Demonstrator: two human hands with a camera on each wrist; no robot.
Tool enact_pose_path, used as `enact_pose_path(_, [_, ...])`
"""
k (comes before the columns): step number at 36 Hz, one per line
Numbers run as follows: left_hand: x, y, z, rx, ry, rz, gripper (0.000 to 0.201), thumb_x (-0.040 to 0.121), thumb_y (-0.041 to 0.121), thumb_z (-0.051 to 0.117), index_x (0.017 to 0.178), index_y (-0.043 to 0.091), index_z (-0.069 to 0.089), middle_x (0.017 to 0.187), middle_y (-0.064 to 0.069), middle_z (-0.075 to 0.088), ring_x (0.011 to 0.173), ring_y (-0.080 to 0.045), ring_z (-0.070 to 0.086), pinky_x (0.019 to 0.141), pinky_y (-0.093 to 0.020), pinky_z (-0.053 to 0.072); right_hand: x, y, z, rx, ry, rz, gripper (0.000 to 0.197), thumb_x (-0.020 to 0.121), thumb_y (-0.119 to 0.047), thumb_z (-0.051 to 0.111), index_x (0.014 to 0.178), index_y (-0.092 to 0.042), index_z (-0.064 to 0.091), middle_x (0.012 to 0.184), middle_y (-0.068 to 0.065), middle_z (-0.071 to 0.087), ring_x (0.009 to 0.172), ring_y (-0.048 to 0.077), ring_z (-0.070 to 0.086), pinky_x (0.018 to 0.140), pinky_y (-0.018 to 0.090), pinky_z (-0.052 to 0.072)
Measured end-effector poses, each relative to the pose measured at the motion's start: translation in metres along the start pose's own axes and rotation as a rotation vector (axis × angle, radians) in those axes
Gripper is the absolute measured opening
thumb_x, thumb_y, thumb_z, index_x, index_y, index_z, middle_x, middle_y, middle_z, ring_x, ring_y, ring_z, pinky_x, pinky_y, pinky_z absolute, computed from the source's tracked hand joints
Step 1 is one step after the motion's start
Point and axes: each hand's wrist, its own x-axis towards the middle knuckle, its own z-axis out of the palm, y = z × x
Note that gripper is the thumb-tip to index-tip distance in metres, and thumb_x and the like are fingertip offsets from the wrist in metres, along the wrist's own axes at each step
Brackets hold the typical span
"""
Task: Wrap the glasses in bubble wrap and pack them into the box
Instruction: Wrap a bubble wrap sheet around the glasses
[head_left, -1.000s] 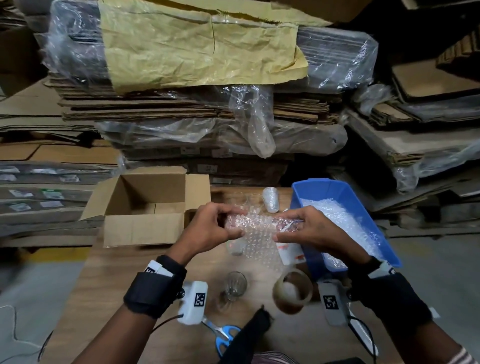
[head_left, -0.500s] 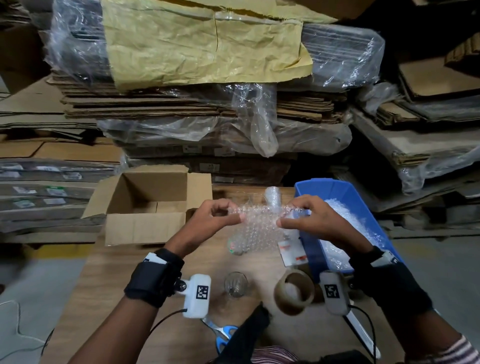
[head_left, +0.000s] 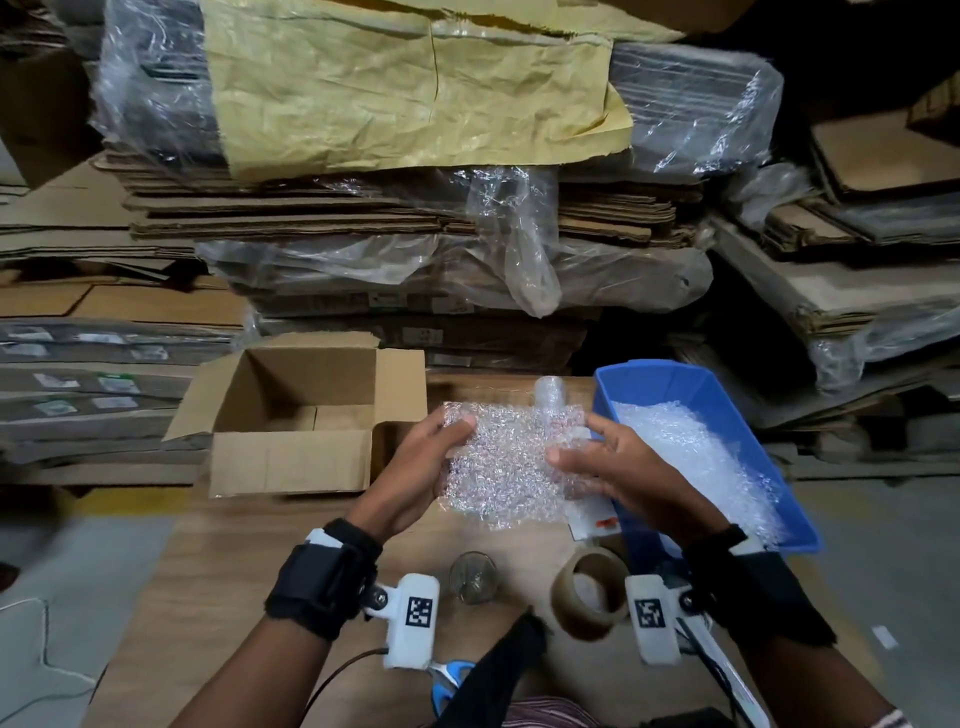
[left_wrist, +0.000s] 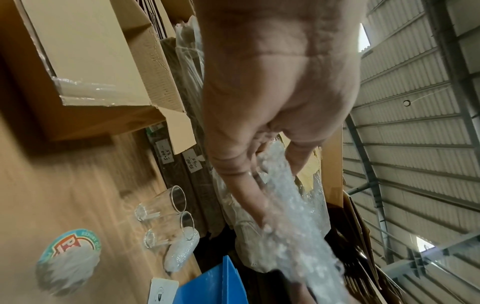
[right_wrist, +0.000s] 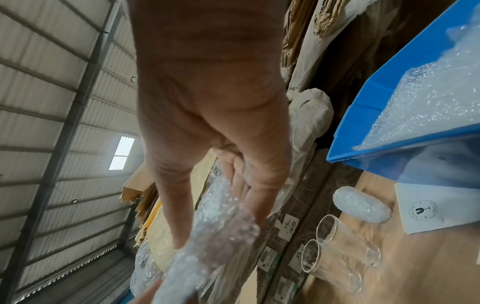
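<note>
Both your hands are up off the desk (head_left: 218, 597), holding one sheet of bubble wrap (head_left: 506, 462) spread between them; left hand (head_left: 415, 470) pinches its left edge, thumb on top and fingers (left_wrist: 249, 193) curled beneath; right hand (head_left: 618, 467) grips the right edge, fingers (right_wrist: 253, 197) closed on the sheet. Held taut and flat like this, probably so you can square it before a glass goes in; whether a glass already sits inside the sheet, you cannot tell from these views.

Two bare glasses (left_wrist: 166, 214) lie on their sides on the desk behind the sheet, touching each other; a third glass (head_left: 472, 577) stands near your wrists; one wrapped bundle (right_wrist: 361, 207) lies just beside the blue bin (head_left: 675, 379), which holds the spare bubble wrap; handy to your right hand, likely why it sits there.

The box (head_left: 291, 457) stands open on your left, flaps out, nothing visible inside; so packing looks barely begun.

Tape roll (head_left: 589, 592) and scissors (head_left: 452, 675) wait near your body, close for sealing; a fragile label card (right_wrist: 426, 209) lies by the bin.
</note>
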Motion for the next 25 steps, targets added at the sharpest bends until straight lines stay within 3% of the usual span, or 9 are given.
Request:
enact_pose_path(3, [-0.001,-0.003,-0.003,0.034,-0.062,-0.009,0.062,0.090,0.048,0.074,0.142,0.021,0.054,0.139,0.002,0.062,0.104,-0.010,0.059,0.081,-0.027,0.050,-0.002,0.004,0.002,-0.043,-0.030,-0.016,0.092,0.068,-0.024,0.095,0.144,-0.013,0.044,0.123,0.018,0.071,0.108,0.031,0.073,0.098,0.053,0.056])
enact_pose_path(6, [-0.002,-0.010,-0.010,0.054,-0.077,-0.067,0.108,0.070,0.035,0.095,0.157,0.029,0.031,0.155,0.004,0.040,0.134,-0.017,0.045,0.107,-0.049,0.049,-0.007,0.002,0.004,-0.050,0.006,-0.028,0.059,0.081,-0.007,0.081,0.128,-0.020,0.047,0.111,0.007,0.077,0.104,0.025,0.074,0.093,0.043,0.058])
enact_pose_path(8, [-0.002,-0.014,-0.011,0.095,-0.064,-0.061,0.116,0.071,0.017,0.093,0.162,0.024,0.021,0.158,-0.002,0.034,0.134,-0.013,0.034,0.108,-0.046,0.048,-0.008,0.002,0.003,-0.074,0.015,-0.041,0.034,0.085,-0.006,0.078,0.111,-0.014,0.059,0.109,0.007,0.078,0.104,0.027,0.074,0.096,0.047,0.057])
enact_pose_path(11, [-0.004,-0.016,-0.010,0.114,-0.065,-0.047,0.101,0.076,0.003,0.086,0.158,0.018,0.031,0.142,0.005,0.045,0.118,-0.006,0.047,0.092,-0.029,0.052,-0.009,0.004,0.002,-0.084,0.020,-0.044,0.034,0.088,-0.009,0.077,0.119,-0.004,0.064,0.111,0.011,0.077,0.105,0.034,0.073,0.094,0.051,0.056])
enact_pose_path(13, [-0.006,-0.016,-0.009,0.129,-0.057,-0.050,0.086,0.075,0.002,0.087,0.148,0.018,0.045,0.137,0.006,0.051,0.115,-0.006,0.052,0.089,-0.029,0.054,-0.011,0.004,0.002,-0.095,0.021,-0.056,0.029,0.090,-0.008,0.074,0.117,-0.001,0.066,0.107,0.012,0.077,0.099,0.032,0.074,0.083,0.045,0.059])
enact_pose_path(16, [-0.007,-0.018,-0.011,0.143,-0.033,-0.065,0.097,0.072,0.009,0.090,0.154,0.010,0.038,0.144,-0.007,0.051,0.121,-0.016,0.056,0.079,-0.030,0.056,-0.012,0.005,0.000,-0.106,0.027,-0.061,0.023,0.092,-0.004,0.070,0.114,0.001,0.067,0.101,0.013,0.077,0.083,0.023,0.072,0.063,0.029,0.058])
enact_pose_path(19, [-0.010,-0.019,-0.012,0.098,-0.093,-0.041,0.066,0.081,-0.003,0.081,0.141,0.009,0.055,0.130,-0.013,0.068,0.104,-0.018,0.069,0.070,-0.026,0.056,-0.009,0.009,-0.004,-0.097,0.040,-0.061,0.024,0.093,-0.001,0.068,0.117,-0.003,0.069,0.105,0.016,0.077,0.095,0.036,0.071,0.079,0.045,0.055])
enact_pose_path(22, [-0.014,-0.017,-0.011,0.063,-0.133,-0.005,0.045,0.084,-0.010,0.074,0.125,0.009,0.066,0.110,-0.007,0.078,0.093,-0.016,0.074,0.069,-0.026,0.058,-0.008,0.011,-0.005,-0.058,0.025,-0.076,0.026,0.092,-0.004,0.070,0.118,0.000,0.070,0.111,0.025,0.073,0.109,0.050,0.066,0.095,0.060,0.051])
enact_pose_path(25, [-0.014,-0.020,-0.013,0.038,-0.131,-0.002,0.040,0.085,-0.009,0.073,0.121,0.007,0.068,0.114,-0.010,0.076,0.100,-0.022,0.073,0.078,-0.034,0.062,-0.007,0.011,-0.006,-0.028,0.002,-0.099,0.026,0.095,0.000,0.064,0.121,0.003,0.068,0.114,0.027,0.072,0.113,0.050,0.064,0.090,0.047,0.057])
